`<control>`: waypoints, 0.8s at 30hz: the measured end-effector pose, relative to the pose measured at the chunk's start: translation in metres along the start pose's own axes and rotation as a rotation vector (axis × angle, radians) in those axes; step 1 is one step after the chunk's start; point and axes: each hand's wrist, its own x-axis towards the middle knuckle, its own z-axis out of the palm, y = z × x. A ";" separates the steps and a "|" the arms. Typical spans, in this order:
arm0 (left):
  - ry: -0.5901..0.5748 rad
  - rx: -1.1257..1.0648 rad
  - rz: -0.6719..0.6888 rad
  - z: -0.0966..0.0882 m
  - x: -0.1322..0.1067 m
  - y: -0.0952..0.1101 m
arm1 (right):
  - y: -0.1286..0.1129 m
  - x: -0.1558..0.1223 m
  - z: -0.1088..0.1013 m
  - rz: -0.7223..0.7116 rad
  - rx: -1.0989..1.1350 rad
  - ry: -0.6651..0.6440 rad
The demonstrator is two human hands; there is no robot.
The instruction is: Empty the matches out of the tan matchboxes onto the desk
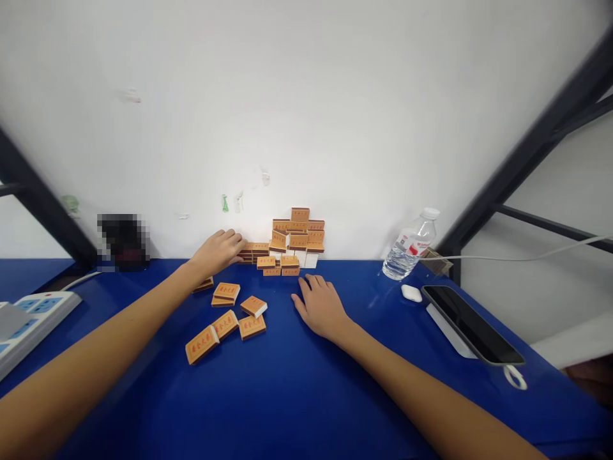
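Observation:
My left hand (pixel 220 253) reaches to the wall, its bent fingers closed against the left end of a low stack of matchboxes (pixel 260 247); part of that end is hidden behind the fingers. My right hand (pixel 320 306) rests palm down on the table, open, with its fingertips just short of the front matchboxes (pixel 290 271). Between and behind these rises a stepped pile of orange matchboxes (pixel 299 239), topped by a single matchbox (pixel 300 214). Several loose matchboxes (pixel 202 345) lie nearer to me, right of my left forearm, some overlapping.
The blue table (pixel 287 402) meets a white wall (pixel 306 115). To the right are a tilted water bottle (pixel 407 246), a small white case (pixel 411 293), a phone (pixel 472 322) and a white cable (pixel 517 259). A power strip (pixel 38 326) lies at left, near a pixelated dark object (pixel 123 241).

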 end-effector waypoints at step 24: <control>0.081 -0.052 -0.066 0.011 -0.052 -0.009 | 0.000 0.000 0.000 -0.003 0.000 -0.005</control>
